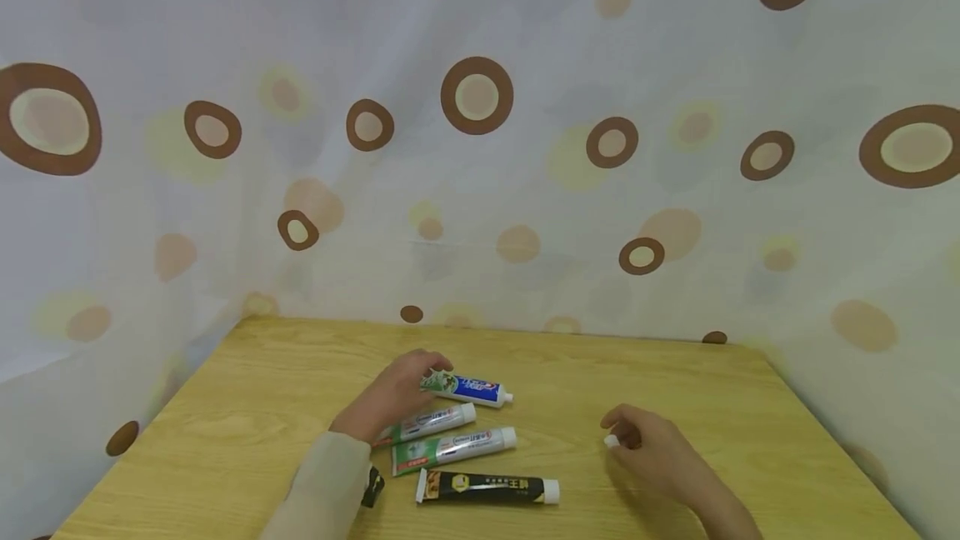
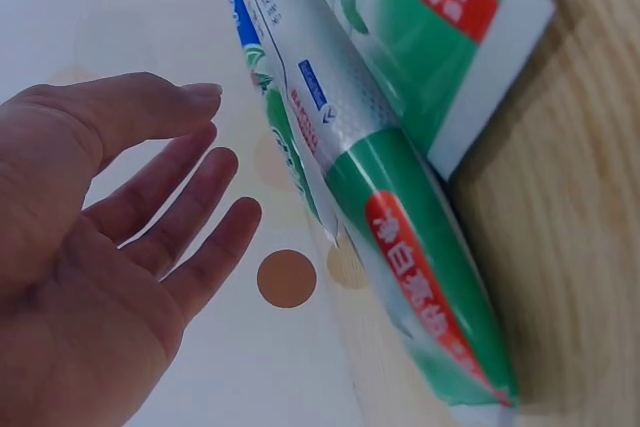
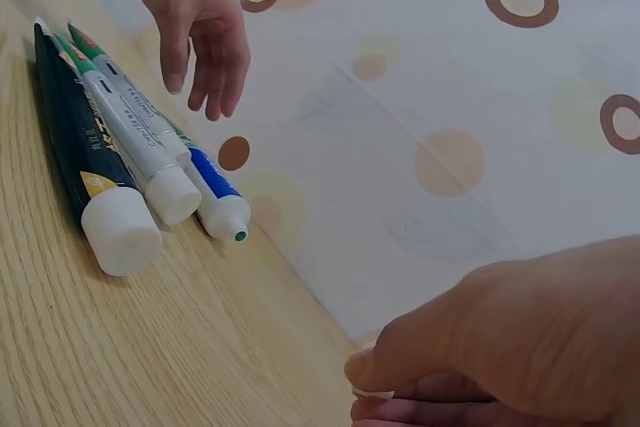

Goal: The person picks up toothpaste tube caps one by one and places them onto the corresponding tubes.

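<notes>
A blue, white and green toothpaste tube (image 1: 476, 391) lies farthest back in the row on the table. Its nozzle (image 3: 232, 227) is bare, with a green spot at the tip. My left hand (image 1: 405, 390) hovers at this tube's tail end, fingers loosely spread and nothing held, as the left wrist view shows. Between thumb and fingers my right hand (image 1: 656, 448) pinches a small white cap (image 1: 611, 441), to the right of the tubes. Nearer me than the blue tube are two silver and green toothpaste tubes (image 1: 453, 447), both with white caps on.
Frontmost in the row lies a black toothpaste tube (image 1: 487, 487) with a white cap. All the tubes rest on a wood-grain table (image 1: 600, 373). A white curtain with brown circles (image 1: 525, 173) hangs behind the table and along its sides.
</notes>
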Demonstrator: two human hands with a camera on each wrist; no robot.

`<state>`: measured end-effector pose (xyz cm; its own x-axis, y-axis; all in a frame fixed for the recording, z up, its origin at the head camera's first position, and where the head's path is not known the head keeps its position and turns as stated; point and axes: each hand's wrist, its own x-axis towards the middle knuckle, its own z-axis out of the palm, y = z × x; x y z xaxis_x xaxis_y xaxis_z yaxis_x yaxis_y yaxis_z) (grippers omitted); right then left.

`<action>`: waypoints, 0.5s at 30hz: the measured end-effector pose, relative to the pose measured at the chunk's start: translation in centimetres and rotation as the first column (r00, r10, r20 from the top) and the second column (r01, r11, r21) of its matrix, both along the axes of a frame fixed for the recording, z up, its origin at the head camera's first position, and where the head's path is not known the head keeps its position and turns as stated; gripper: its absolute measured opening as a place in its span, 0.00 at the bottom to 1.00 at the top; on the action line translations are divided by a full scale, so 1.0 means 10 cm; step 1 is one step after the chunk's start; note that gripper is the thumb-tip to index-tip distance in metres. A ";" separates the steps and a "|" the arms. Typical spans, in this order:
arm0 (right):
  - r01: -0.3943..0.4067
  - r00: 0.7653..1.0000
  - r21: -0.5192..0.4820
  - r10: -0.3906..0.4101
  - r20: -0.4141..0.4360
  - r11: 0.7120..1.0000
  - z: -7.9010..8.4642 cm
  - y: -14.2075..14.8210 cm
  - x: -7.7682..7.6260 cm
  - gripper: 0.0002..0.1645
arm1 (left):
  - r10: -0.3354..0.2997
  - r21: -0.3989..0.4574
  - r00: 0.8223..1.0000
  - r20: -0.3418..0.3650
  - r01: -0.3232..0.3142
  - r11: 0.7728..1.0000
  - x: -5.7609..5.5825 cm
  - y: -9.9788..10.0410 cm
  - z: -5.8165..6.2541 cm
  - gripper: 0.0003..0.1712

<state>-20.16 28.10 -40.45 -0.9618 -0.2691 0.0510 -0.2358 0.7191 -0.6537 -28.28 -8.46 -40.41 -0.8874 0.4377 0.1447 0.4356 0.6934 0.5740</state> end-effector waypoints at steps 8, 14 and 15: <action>0.113 0.993 -0.042 -0.114 -0.015 0.993 0.00 -0.14 -0.05 0.11 | -0.034 -0.102 0.999 0.026 0.036 0.994 -0.11 0.01 -0.03 0.26; 0.149 0.989 -0.091 -0.149 0.003 0.985 0.00 -0.21 -0.09 0.12 | -0.037 -0.189 0.999 0.035 0.043 0.981 -0.14 0.06 -0.01 0.29; 0.150 0.989 -0.097 -0.150 0.006 0.984 0.00 -0.21 -0.10 0.12 | -0.041 -0.201 0.998 0.042 0.049 0.978 -0.14 0.07 0.00 0.29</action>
<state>-21.16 25.96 -40.48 -0.9908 -0.1155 0.0706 -0.1307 0.6796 -0.7218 -29.71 -7.76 -40.42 -0.8692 0.4942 0.0160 0.4497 0.7768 0.4408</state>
